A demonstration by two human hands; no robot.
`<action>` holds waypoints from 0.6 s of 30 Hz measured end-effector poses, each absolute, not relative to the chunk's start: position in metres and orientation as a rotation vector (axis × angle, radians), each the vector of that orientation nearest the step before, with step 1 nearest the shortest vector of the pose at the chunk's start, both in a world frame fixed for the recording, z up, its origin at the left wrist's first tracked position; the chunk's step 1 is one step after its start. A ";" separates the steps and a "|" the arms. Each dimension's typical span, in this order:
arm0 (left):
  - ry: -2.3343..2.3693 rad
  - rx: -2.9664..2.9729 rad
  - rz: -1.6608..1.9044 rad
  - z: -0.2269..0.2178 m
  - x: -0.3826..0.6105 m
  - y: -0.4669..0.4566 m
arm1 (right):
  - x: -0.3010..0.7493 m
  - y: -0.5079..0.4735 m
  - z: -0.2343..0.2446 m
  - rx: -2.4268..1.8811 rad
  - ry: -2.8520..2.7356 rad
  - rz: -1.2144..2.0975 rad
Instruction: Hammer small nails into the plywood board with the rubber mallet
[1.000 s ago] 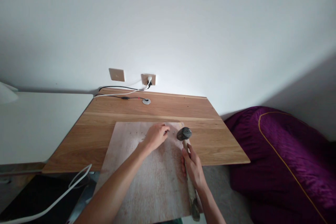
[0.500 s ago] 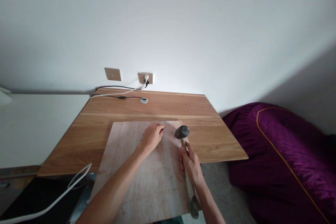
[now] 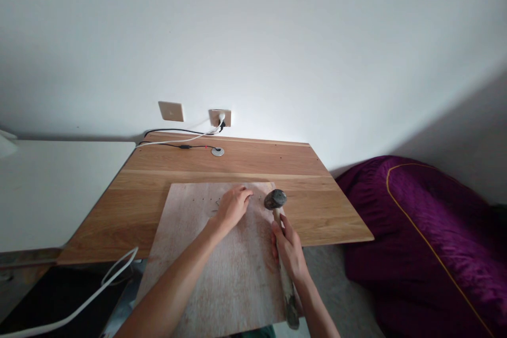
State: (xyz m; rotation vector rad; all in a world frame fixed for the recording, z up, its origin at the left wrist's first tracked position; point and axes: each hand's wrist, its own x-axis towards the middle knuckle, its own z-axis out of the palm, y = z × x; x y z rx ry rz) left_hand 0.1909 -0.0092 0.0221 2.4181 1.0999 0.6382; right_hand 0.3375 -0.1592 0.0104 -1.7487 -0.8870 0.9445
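Purple cloth heap (image 3: 428,222) hogs lower right, cables (image 3: 185,147) cross the desk (image 3: 336,211) below the white wall (image 3: 277,37), right hand (image 3: 290,245) clutches a hammer (image 3: 275,199) over the lower-centre board (image 3: 225,285), can't really tell how left hand (image 3: 233,205) grips.

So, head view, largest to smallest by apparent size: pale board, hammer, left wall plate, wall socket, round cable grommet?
1. Pale board
2. Hammer, partly hidden by the right hand
3. Left wall plate and wall socket: too alike to rank
4. Round cable grommet
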 end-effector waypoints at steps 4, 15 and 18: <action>1.116 2.317 0.700 0.015 0.198 -0.015 | 0.337 -0.159 0.011 -1.737 -0.890 0.932; 1.219 2.268 0.750 0.005 0.200 -0.018 | 0.334 -0.156 0.026 -1.677 -0.876 0.986; 1.193 2.230 0.787 0.004 0.198 -0.017 | 0.328 -0.150 0.038 -1.632 -0.905 1.031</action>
